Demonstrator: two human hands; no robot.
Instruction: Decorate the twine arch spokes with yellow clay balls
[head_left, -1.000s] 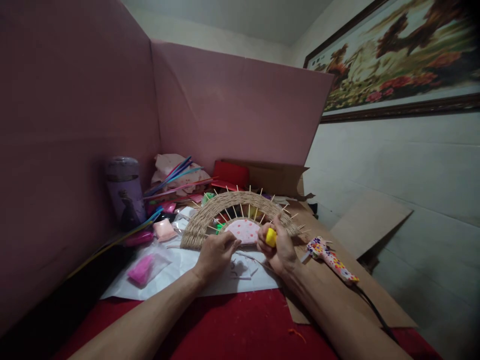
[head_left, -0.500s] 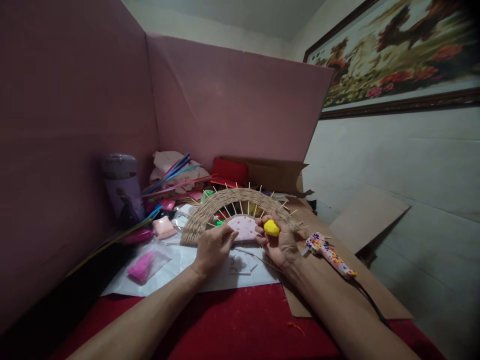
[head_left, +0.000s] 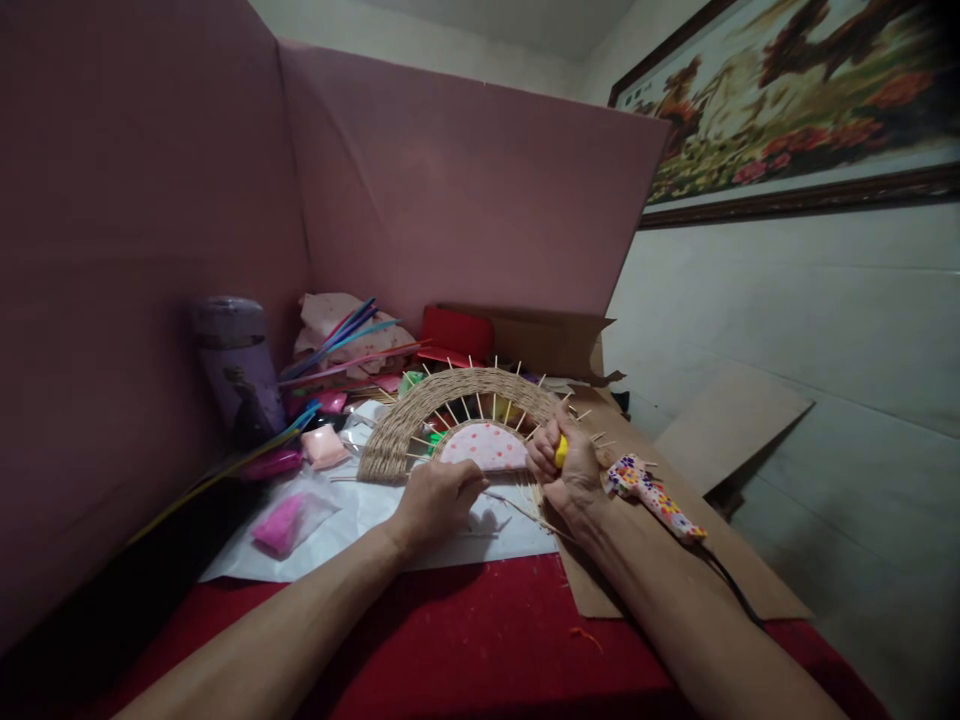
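Observation:
A half-round woven fan of tan cord (head_left: 420, 408) with wooden skewer spokes lies on white paper (head_left: 360, 520). Its core is a pink dotted half-disc (head_left: 485, 445). My right hand (head_left: 571, 468) is closed in a fist round a yellow lump of clay (head_left: 561, 451), against the fan's right end. My left hand (head_left: 435, 503) rests with curled fingers on the paper just below the pink half-disc, fingertips at a thin strand (head_left: 517, 508); what it pinches is too small to make out.
A glue gun with a colourful dotted body (head_left: 651, 494) lies on brown cardboard (head_left: 675, 560) right of my hand. A purple tumbler (head_left: 238, 365), pink packets (head_left: 286, 522), coloured sticks (head_left: 345, 340) and a red box (head_left: 457, 335) crowd the back left. Pink boards wall the space.
My right hand has closed tighter on the yellow clay and shifted right to the fan's end. My left hand slid down off the pink half-disc onto the paper.

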